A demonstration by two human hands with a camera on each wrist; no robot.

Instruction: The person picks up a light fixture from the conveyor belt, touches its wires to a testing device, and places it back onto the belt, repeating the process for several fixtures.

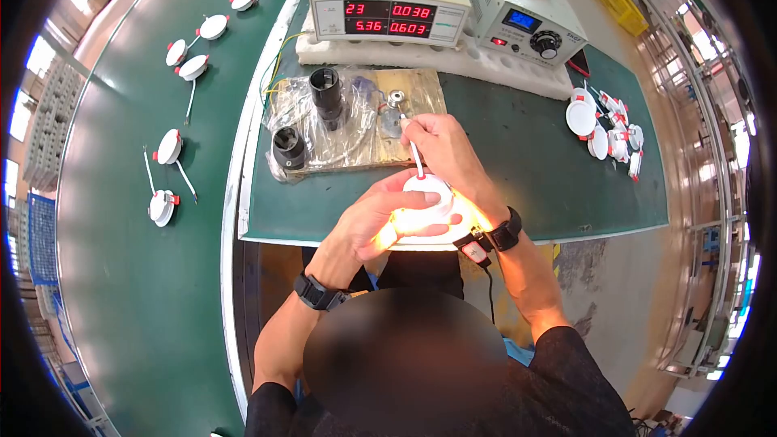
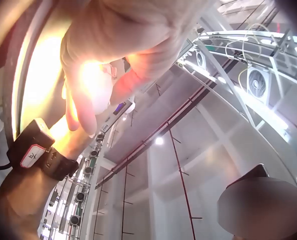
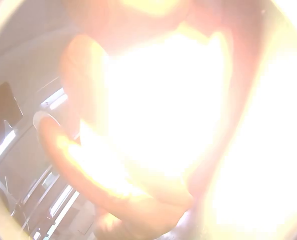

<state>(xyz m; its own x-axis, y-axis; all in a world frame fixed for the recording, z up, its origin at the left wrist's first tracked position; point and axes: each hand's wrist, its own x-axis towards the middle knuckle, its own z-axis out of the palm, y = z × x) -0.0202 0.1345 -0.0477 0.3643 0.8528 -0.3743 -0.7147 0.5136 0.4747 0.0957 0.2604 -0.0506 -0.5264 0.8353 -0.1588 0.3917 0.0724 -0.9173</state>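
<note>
My left hand [image 1: 366,215] grips a round white downlight [image 1: 422,188] by its rim, low over the table's front edge. The lamp is lit, and its glow falls on both hands and the right wrist. From its red clip a white cable [image 1: 417,159] runs up to my right hand [image 1: 445,148], which pinches the cable's end between thumb and fingers. Those fingertips are close to a round metal contact [image 1: 396,98] on a plastic-wrapped wooden board [image 1: 425,91]. In the left wrist view the lamp [image 2: 102,90] glares between the fingers; glare whites out most of the right wrist view.
Two black cylindrical sockets [image 1: 327,95] stand on the board. Behind are a power meter [image 1: 388,16] with red digits and a grey supply box [image 1: 526,20]. Several downlights [image 1: 581,113] are piled at the right; others [image 1: 169,146] lie along the green belt [image 1: 121,275] at left.
</note>
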